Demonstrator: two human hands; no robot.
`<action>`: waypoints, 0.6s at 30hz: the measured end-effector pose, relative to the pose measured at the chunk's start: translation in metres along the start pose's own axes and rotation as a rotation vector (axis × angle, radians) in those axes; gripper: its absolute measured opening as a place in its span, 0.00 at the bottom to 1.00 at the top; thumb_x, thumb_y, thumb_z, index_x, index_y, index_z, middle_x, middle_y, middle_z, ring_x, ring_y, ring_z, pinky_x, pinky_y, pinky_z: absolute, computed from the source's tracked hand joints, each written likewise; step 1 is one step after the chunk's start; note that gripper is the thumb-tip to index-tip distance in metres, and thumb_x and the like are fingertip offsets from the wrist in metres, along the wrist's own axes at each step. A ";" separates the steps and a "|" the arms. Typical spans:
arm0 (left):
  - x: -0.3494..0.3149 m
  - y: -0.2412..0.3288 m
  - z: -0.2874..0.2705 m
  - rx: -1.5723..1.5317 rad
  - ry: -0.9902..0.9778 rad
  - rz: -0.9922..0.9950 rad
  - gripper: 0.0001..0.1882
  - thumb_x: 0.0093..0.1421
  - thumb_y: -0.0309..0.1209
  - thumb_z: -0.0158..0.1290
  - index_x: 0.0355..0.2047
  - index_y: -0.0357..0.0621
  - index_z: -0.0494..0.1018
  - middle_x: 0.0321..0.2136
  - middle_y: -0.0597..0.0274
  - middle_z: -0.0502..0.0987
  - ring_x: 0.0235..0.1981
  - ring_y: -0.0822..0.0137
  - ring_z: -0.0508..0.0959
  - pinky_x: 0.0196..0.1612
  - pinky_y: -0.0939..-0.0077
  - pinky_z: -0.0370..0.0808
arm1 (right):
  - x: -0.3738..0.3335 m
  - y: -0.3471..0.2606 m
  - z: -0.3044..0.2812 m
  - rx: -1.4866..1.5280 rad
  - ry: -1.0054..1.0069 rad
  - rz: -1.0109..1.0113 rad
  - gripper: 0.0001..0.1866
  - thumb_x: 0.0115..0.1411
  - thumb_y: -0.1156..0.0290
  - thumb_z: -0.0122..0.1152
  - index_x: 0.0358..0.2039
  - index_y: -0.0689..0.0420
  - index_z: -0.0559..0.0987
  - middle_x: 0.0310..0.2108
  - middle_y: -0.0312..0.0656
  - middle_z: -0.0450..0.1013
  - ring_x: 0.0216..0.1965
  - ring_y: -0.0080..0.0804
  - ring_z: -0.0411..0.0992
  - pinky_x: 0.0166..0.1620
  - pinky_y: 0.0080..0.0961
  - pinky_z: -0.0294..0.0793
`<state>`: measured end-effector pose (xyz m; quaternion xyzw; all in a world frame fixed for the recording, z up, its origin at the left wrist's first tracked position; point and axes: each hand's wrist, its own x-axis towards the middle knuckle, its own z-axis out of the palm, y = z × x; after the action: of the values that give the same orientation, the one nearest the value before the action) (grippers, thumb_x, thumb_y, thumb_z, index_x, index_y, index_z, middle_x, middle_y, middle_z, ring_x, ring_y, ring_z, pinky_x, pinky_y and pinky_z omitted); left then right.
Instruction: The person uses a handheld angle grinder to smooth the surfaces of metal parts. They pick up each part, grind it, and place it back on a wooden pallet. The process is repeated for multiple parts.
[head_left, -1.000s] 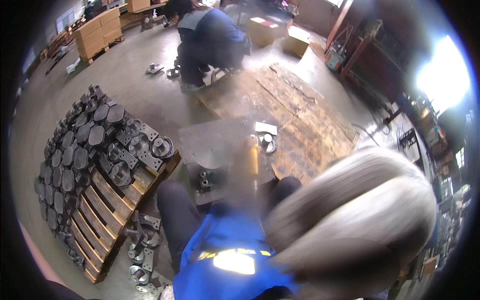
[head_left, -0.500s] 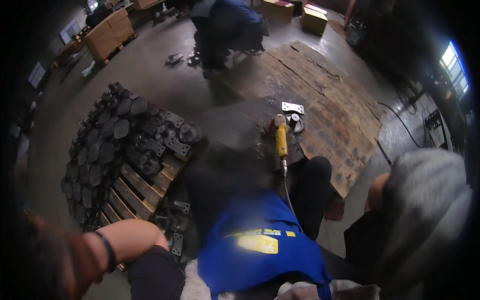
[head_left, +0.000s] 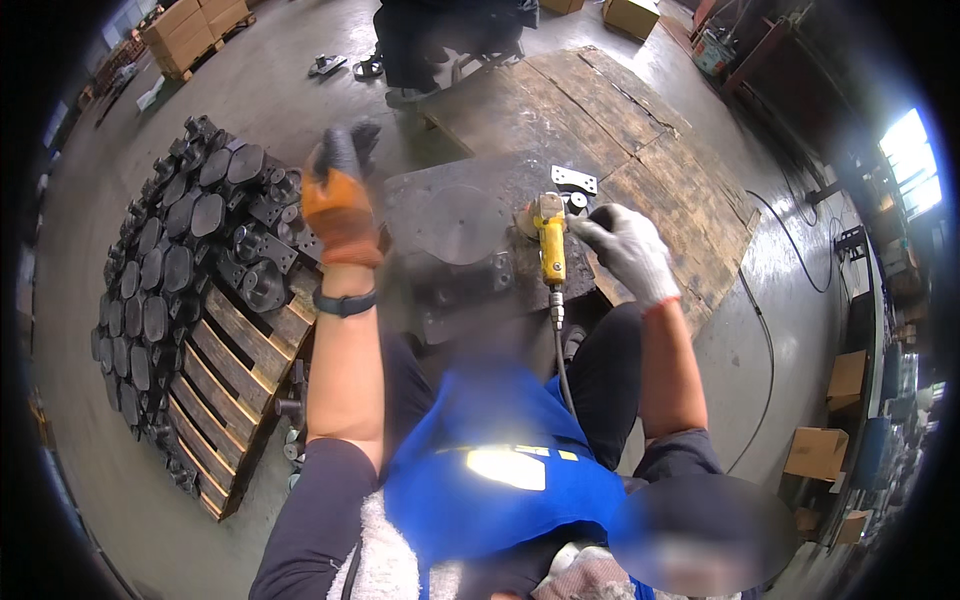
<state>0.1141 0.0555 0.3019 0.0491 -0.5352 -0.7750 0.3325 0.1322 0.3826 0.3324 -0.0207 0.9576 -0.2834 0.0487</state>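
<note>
The orange-and-black-gloved left hand (head_left: 342,200) is hovering near the stacked dark-grey metal castings (head_left: 180,217), blurring too much to tell its grip. The whitish knit-gloved right hand (head_left: 632,250) is hanging just beside the yellow cylindrical power tool (head_left: 552,252), its grip released. The tool is resting on the dark flat metal bench (head_left: 440,215).

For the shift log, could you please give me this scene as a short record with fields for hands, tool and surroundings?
Tool: yellow handheld tool with dark hose, lying on dark flat work surface
Stock: brown slatted wooden pallet piled with dark metal castings
Right hand: white-gloved, fingers beside tool's head; contact unclear
Left hand: orange-and-dark-gloved, blurred, appearing between pallet and work surface; grip unclear
Beyond tool: pale perforated metal plate
</note>
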 end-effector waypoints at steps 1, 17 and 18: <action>0.000 -0.015 0.007 0.018 0.001 0.002 0.23 0.71 0.45 0.48 0.45 0.34 0.77 0.43 0.54 0.82 0.45 0.62 0.82 0.54 0.67 0.76 | 0.014 0.019 0.020 -0.175 0.036 0.019 0.35 0.58 0.37 0.62 0.36 0.64 0.81 0.29 0.52 0.78 0.31 0.43 0.77 0.39 0.37 0.74; -0.023 -0.139 -0.025 0.325 0.095 -0.234 0.20 0.69 0.46 0.51 0.49 0.43 0.75 0.44 0.59 0.82 0.46 0.64 0.82 0.51 0.69 0.75 | 0.071 0.075 0.114 0.228 -0.435 0.372 0.37 0.51 0.36 0.66 0.46 0.59 0.82 0.42 0.45 0.80 0.42 0.37 0.77 0.47 0.33 0.73; -0.021 -0.145 -0.030 0.362 0.074 -0.237 0.21 0.69 0.49 0.51 0.49 0.44 0.75 0.45 0.60 0.82 0.48 0.65 0.81 0.52 0.69 0.73 | 0.071 0.080 0.117 0.188 -0.415 0.284 0.37 0.51 0.36 0.66 0.46 0.59 0.82 0.42 0.45 0.80 0.42 0.38 0.76 0.47 0.33 0.73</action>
<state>0.0760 0.0738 0.1586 0.1990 -0.6434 -0.6976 0.2443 0.0725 0.3816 0.1848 0.0608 0.8899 -0.3508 0.2851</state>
